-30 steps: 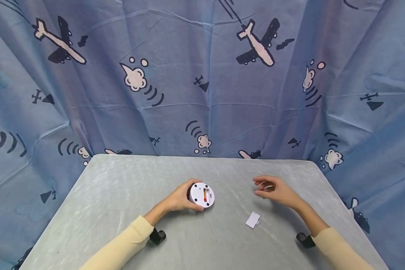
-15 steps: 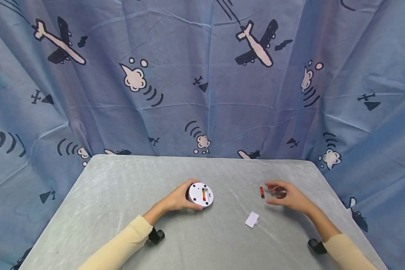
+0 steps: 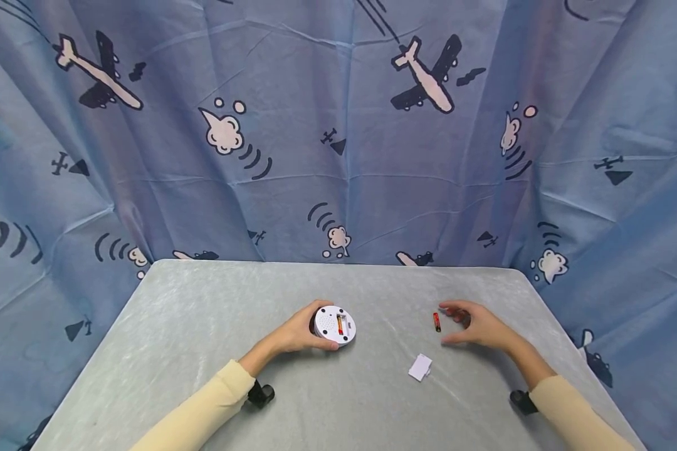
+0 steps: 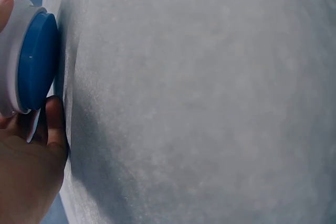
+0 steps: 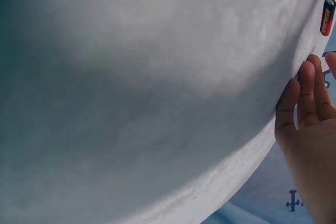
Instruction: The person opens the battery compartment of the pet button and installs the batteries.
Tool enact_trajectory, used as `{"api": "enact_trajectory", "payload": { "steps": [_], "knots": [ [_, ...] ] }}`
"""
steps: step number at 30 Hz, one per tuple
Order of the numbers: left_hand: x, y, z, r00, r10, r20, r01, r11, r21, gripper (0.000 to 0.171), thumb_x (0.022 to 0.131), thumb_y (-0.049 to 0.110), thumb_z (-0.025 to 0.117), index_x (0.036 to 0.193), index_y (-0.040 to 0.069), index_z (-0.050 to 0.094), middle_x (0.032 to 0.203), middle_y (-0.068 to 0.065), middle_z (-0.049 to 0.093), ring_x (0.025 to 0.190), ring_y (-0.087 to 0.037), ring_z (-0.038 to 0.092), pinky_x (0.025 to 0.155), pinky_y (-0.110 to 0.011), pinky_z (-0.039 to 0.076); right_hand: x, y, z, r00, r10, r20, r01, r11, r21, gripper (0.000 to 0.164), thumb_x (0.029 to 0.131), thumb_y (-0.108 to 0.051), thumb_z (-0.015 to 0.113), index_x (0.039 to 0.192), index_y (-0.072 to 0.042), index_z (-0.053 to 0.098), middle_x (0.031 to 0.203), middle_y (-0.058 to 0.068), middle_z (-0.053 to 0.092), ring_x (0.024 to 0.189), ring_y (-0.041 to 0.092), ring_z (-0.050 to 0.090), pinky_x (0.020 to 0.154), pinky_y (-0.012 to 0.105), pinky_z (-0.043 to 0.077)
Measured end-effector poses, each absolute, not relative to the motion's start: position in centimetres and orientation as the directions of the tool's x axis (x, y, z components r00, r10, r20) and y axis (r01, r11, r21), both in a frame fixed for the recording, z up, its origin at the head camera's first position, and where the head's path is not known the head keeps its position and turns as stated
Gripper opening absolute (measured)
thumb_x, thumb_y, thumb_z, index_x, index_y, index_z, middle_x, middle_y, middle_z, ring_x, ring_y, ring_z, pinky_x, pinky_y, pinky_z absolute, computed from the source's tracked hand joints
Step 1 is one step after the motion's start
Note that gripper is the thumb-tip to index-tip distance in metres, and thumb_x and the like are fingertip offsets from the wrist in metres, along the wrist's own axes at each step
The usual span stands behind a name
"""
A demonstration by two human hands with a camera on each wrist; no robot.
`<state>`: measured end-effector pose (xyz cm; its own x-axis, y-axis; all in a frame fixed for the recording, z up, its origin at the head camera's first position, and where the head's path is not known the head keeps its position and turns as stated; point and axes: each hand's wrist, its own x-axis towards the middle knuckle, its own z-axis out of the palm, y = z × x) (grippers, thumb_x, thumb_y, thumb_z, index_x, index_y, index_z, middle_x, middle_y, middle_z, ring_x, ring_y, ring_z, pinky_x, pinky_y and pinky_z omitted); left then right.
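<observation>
My left hand [image 3: 303, 330] grips a round white device [image 3: 328, 326] by its side, its underside turned up and toward the head camera. One battery [image 3: 340, 324] lies in the device's compartment, beside a vacant slot. From the left wrist view, the device's other face is a blue dome [image 4: 39, 61]. A loose red and black battery [image 3: 437, 322] lies on the table, just left of my right hand [image 3: 479, 324]. That hand's fingers are spread in a loose curve and hold nothing. A small white battery cover [image 3: 420, 368] lies on the table nearer to me.
The grey table [image 3: 231, 288] reaches back to a blue curtain [image 3: 293, 144] printed with airplanes. A black wrist camera [image 3: 261, 395] sits under my left forearm, and another wrist camera [image 3: 522, 402] under my right.
My right hand has shifted right from its first position, then slightly back left. The loose battery, unseen at first, is now visible beside it. My left hand keeps holding the device almost still.
</observation>
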<state>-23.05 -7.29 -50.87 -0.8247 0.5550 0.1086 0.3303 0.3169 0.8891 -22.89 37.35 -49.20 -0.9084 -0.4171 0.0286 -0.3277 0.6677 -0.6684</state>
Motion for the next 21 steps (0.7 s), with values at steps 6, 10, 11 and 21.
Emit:
{"api": "enact_trajectory", "payload": {
  "steps": [6,10,11,21],
  "knots": [
    [-22.7,-7.2,-50.3,-0.827,0.550,0.112,0.324,0.305,0.895,0.085,0.074,0.011,0.092,0.143,-0.007,0.046,0.125,-0.012,0.060,0.116,-0.027,0.054,0.103,-0.043,0.039,-23.6,36.4,-49.3,-0.893,-0.448,0.049,-0.375,0.678,-0.633,0.073,0.072,-0.028,0.095,0.129,0.004,0.063,0.116,0.011,0.066,0.094,0.026,0.058,0.078,0.033,0.049],
    [-22.7,-7.2,-50.4,-0.829,0.550,0.097,0.312,0.311,0.898,0.085,0.074,0.014,0.092,0.143,-0.006,0.046,0.125,-0.011,0.060,0.116,-0.026,0.054,0.103,-0.043,0.039,-23.9,36.1,-49.3,-0.883,-0.467,0.048,-0.386,0.664,-0.641,0.064,0.073,-0.023,0.094,0.125,0.002,0.066,0.115,0.010,0.067,0.092,0.024,0.058,0.077,0.034,0.050],
    [-23.0,-7.3,-50.9,-0.828,0.552,0.098,0.314,0.312,0.897,0.086,0.074,0.016,0.093,0.144,-0.004,0.046,0.125,-0.009,0.060,0.116,-0.025,0.054,0.103,-0.043,0.039,-24.0,36.1,-49.3,-0.882,-0.469,0.048,-0.385,0.657,-0.648,0.062,0.074,-0.022,0.094,0.124,0.002,0.067,0.115,0.011,0.067,0.092,0.024,0.058,0.077,0.034,0.051],
    [-22.2,-7.0,-49.8,-0.838,0.537,0.100,0.305,0.309,0.901,0.083,0.075,0.008,0.091,0.142,-0.009,0.045,0.124,-0.015,0.060,0.115,-0.028,0.054,0.103,-0.045,0.039,-24.3,36.3,-49.6,-0.883,-0.463,0.076,-0.403,0.665,-0.628,0.048,0.075,-0.018,0.093,0.115,-0.001,0.072,0.105,0.007,0.064,0.088,0.025,0.060,0.073,0.035,0.051]
  ]
}}
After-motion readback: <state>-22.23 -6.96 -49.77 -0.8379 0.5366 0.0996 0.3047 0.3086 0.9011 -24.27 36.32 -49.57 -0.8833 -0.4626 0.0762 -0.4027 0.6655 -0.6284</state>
